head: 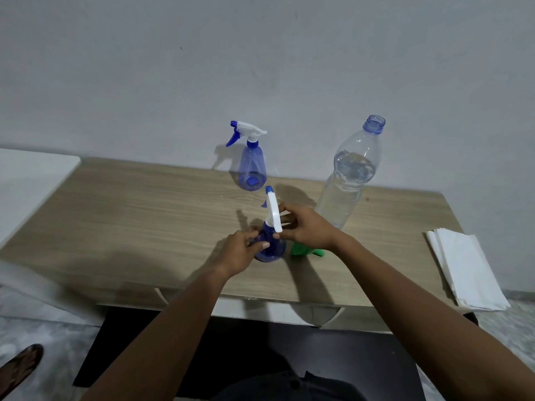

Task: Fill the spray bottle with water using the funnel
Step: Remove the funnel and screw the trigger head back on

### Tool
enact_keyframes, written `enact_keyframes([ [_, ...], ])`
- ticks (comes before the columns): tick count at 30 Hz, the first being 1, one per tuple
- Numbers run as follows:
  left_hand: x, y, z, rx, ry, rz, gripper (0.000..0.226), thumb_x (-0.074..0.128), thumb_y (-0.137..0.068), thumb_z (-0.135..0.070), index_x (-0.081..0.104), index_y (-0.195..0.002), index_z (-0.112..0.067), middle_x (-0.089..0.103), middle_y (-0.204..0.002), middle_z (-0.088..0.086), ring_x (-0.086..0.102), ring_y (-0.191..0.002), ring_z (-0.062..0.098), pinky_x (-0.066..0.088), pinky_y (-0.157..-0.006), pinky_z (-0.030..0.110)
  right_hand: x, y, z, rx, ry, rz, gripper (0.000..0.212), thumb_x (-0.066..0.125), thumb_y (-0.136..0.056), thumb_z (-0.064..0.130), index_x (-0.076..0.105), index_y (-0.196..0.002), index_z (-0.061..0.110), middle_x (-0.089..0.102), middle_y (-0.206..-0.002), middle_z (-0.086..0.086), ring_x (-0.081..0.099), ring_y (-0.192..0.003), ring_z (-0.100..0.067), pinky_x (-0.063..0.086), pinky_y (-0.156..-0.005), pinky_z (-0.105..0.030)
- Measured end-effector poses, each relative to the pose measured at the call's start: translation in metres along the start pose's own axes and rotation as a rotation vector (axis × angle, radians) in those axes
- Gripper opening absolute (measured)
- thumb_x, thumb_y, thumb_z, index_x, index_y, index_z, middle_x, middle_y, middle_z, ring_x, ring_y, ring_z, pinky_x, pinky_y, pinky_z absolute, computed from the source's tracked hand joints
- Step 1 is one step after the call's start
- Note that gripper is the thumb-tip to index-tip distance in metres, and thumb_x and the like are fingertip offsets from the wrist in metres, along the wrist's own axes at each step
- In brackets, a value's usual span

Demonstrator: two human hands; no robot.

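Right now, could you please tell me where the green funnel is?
In the head view, the green funnel lies on the table, partly hidden under the right hand, just right of the near spray bottle.

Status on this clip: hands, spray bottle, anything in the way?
Left hand grips spray bottle body. Right hand pinches its spray head, still on. Funnel lies beside it, water bottle uncapped; nothing in the way.

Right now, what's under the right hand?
A green funnel lies on the table beneath the right hand. Only part of it shows; the hand and wrist cover the rest.
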State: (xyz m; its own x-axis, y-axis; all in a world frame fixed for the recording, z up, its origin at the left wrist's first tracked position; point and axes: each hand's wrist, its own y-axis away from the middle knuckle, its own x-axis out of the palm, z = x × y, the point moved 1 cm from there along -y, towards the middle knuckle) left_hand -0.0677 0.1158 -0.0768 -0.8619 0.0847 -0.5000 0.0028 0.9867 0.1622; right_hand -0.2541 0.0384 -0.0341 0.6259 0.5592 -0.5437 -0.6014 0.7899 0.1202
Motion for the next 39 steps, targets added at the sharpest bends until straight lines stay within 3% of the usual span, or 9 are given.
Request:
enact_keyframes([
  [6,0.001,0.0,0.001,-0.007,0.024,0.004,0.026,0.067,-0.096,-0.019,0.07,-0.121,-0.015,0.071,-0.099,-0.005,0.062,-0.085,-0.003,0.042,-0.067,-0.002,-0.002,-0.001,0.007,-0.109,0.068,0.033,0.032,0.067,-0.095,0.004,0.069,-0.126,0.011,0.073,-0.122,-0.006,0.067,-0.111,-0.012,0.049,-0.093,-0.012],
  [12,0.001,-0.001,0.002,0.016,0.015,-0.018,0.037,0.068,-0.095,-0.02,0.065,-0.131,-0.02,0.075,-0.106,0.0,0.065,-0.097,0.01,0.04,-0.068,-0.003,0.011,-0.003,0.0,-0.071,0.075,-0.082,0.018,0.075,-0.086,0.011,0.069,-0.103,0.011,0.075,-0.101,0.002,0.071,-0.097,-0.012,0.059,-0.09,-0.038],
  [18,0.002,-0.001,0.005,0.011,0.022,-0.025,0.035,0.067,-0.095,-0.016,0.066,-0.13,-0.021,0.073,-0.104,-0.001,0.064,-0.095,0.009,0.042,-0.068,-0.002,0.027,-0.002,0.001,-0.083,0.103,-0.257,0.032,0.084,-0.078,0.034,0.055,-0.084,0.02,0.063,-0.076,0.018,0.069,-0.079,-0.006,0.06,-0.076,-0.039],
  [23,0.003,-0.002,0.006,0.008,0.021,-0.035,0.034,0.07,-0.093,-0.018,0.068,-0.127,-0.022,0.072,-0.097,-0.004,0.067,-0.094,0.012,0.043,-0.066,0.0,0.017,0.001,-0.006,-0.002,-0.074,-0.141,0.044,0.093,-0.069,0.023,0.058,-0.094,0.019,0.076,-0.095,0.002,0.074,-0.09,-0.011,0.061,-0.085,-0.036],
  [27,0.003,-0.003,0.009,0.005,0.04,-0.044,0.033,0.072,-0.092,-0.023,0.07,-0.125,-0.021,0.077,-0.104,0.001,0.07,-0.099,0.016,0.043,-0.069,0.001,0.011,0.003,-0.015,0.002,-0.243,-0.087,0.033,0.082,-0.082,0.006,0.06,-0.106,0.014,0.077,-0.108,-0.01,0.073,-0.107,-0.02,0.058,-0.095,-0.044],
  [31,0.004,-0.004,0.009,-0.011,0.035,-0.037,0.033,0.071,-0.093,-0.024,0.069,-0.126,-0.022,0.074,-0.097,-0.002,0.067,-0.088,0.009,0.042,-0.065,0.001,0.009,0.002,-0.006,-0.057,-0.153,-0.047,0.029,0.071,-0.092,0.006,0.069,-0.12,0.009,0.075,-0.114,-0.006,0.071,-0.108,-0.021,0.056,-0.097,-0.034],
  [34,0.004,-0.004,0.009,-0.015,0.037,-0.032,0.034,0.07,-0.094,-0.024,0.068,-0.128,-0.021,0.073,-0.095,-0.003,0.067,-0.086,0.005,0.042,-0.063,0.001,0.011,0.001,-0.003,-0.074,-0.102,-0.032,0.024,0.068,-0.095,0.005,0.072,-0.118,0.007,0.075,-0.114,-0.007,0.07,-0.107,-0.023,0.055,-0.096,-0.028],
  [37,0.004,-0.004,0.007,-0.008,0.011,-0.039,0.031,0.07,-0.094,-0.023,0.068,-0.125,-0.02,0.07,-0.089,-0.005,0.061,-0.077,-0.002,0.041,-0.062,0.001,0.013,0.001,-0.003,-0.06,-0.066,-0.071,0.021,0.072,-0.092,0.009,0.071,-0.113,0.007,0.074,-0.107,-0.002,0.071,-0.1,-0.017,0.056,-0.093,-0.028],
  [39,0.004,-0.004,0.008,0.002,0.002,-0.033,0.033,0.07,-0.094,-0.024,0.067,-0.127,-0.021,0.073,-0.096,-0.002,0.066,-0.085,0.008,0.042,-0.065,0.003,0.016,0.0,-0.004,-0.065,-0.008,-0.112,0.021,0.075,-0.09,0.014,0.067,-0.108,0.007,0.072,-0.102,-0.001,0.071,-0.097,-0.017,0.057,-0.092,-0.034],
])
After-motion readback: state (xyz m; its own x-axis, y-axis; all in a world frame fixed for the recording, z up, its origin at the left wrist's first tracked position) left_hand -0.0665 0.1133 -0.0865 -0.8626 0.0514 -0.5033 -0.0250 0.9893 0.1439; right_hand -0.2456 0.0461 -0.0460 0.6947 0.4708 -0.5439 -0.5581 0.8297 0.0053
